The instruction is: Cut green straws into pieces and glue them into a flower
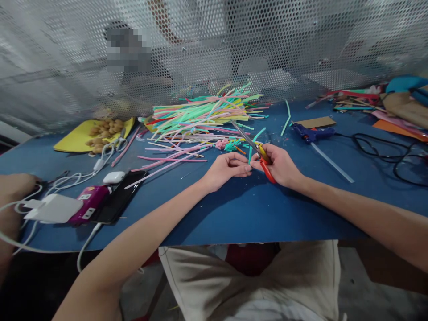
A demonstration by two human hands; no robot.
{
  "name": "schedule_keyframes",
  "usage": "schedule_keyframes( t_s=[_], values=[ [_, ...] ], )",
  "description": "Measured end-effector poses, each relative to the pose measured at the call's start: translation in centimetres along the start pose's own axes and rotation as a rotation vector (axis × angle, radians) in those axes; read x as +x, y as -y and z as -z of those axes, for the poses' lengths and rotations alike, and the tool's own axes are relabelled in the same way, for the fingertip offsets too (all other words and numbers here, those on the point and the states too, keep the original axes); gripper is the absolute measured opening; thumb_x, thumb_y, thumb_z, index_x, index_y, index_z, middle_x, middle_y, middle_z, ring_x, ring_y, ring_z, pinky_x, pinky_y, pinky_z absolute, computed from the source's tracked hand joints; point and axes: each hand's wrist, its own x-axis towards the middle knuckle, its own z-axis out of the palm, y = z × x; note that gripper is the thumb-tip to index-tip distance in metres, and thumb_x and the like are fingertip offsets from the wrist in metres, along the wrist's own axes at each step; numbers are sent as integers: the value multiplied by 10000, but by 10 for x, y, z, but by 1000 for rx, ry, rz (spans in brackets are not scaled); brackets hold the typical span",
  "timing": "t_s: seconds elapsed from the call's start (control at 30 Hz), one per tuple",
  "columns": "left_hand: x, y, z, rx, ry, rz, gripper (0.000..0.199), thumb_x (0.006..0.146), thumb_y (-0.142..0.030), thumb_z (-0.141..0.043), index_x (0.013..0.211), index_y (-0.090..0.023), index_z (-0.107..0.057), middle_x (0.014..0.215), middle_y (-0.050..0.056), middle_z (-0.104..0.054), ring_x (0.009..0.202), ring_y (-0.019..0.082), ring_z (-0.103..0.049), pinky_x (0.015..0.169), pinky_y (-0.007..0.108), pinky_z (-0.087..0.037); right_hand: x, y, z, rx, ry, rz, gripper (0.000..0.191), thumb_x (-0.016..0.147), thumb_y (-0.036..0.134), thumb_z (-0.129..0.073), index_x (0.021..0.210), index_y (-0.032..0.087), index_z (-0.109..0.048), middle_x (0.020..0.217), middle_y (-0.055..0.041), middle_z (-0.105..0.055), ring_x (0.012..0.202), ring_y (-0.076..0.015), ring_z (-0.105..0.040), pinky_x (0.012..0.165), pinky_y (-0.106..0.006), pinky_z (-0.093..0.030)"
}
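Observation:
My left hand point(223, 171) is closed, thumb and fingertips pinching the lower end of a short green pipe cleaner point(250, 155). Scissors point(246, 136) with red and yellow handles rest in my right hand point(283, 168), their blades pointing up and away to the left. My right fingertips also meet the pipe cleaner's end beside the left ones; whether they grip it is hidden. Just beyond the hands lie a curled pink piece point(221, 144) and a curled teal piece point(232, 146). Behind these spreads a large heap of coloured pipe cleaners point(203, 113).
On the right lie a blue glue gun point(310, 133) with a clear glue stick and a black cable point(377, 154). To the left are a phone point(117, 198), a purple power strip point(88, 203), a white charger point(62, 208), and another person's hand point(16, 189). A perforated screen point(240, 49) stands behind.

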Motion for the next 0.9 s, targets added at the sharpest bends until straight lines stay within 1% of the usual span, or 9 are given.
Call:
schedule_keyframes(
  t_s=[0.1,0.23,0.3,0.47,0.6,0.7,0.77,0.83,0.9],
  values=[
    [-1,-1,-2,-5,-2,-18,553,638,-287,-963,1057,-133,-636,852,52,-790,739,141,-755,757,277,-623,1,-1,0,-25,-25,0,344,738,375,-861,879,228,-584,824,1,-646,742,-177,-603,689,-328,-515],
    [-2,-2,-3,44,-17,-31,535,674,-287,-937,1088,-134,-634,855,61,-790,742,149,-753,784,306,-621,1,1,0,20,-55,-4,346,717,371,-870,897,228,-611,853,-3,-674,747,-175,-609,702,-331,-533],
    [-2,-3,-3,75,-20,-27,546,690,-271,-922,1130,-135,-629,858,68,-793,744,159,-757,787,315,-622,1,5,-1,59,-61,-22,357,692,370,-882,899,227,-629,860,-4,-684,730,-170,-604,681,-326,-532],
    [-5,-6,-6,113,-48,-43,741,716,-228,-894,1353,-156,-521,849,73,-795,736,193,-773,735,316,-631,1,10,-3,126,-24,-74,377,668,387,-891,875,211,-629,787,19,-650,592,-109,-496,562,-284,-449],
    [-7,-6,-7,118,-59,-49,813,729,-226,-890,1423,-178,-470,862,78,-797,766,211,-785,715,301,-634,0,7,-1,51,-7,-26,351,686,372,-883,851,207,-621,734,31,-612,613,-113,-496,573,-279,-438],
    [-7,-6,-6,100,-20,-17,764,740,-221,-884,1402,-177,-505,889,85,-803,800,209,-789,751,306,-638,-1,7,-1,32,-19,-8,327,701,351,-875,857,212,-623,762,20,-629,653,-130,-530,609,-290,-464],
    [-7,-6,-5,78,12,12,685,788,-248,-855,1389,-170,-536,910,98,-806,817,204,-791,778,311,-640,-1,8,-3,64,-36,-16,329,693,343,-878,854,216,-621,782,14,-641,670,-138,-549,624,-295,-474],
    [-7,-6,-4,53,25,26,611,846,-292,-811,1386,-164,-555,933,115,-808,833,205,-793,797,321,-641,-1,10,-4,92,-45,-27,339,680,344,-885,833,218,-610,772,15,-634,660,-136,-543,615,-295,-466],
    [-6,-5,-4,36,27,24,590,861,-302,-801,1385,-162,-568,953,120,-809,851,206,-793,822,331,-641,0,11,-4,108,-39,-38,350,674,354,-889,816,218,-599,747,22,-613,642,-131,-528,608,-296,-459]
  ],
)
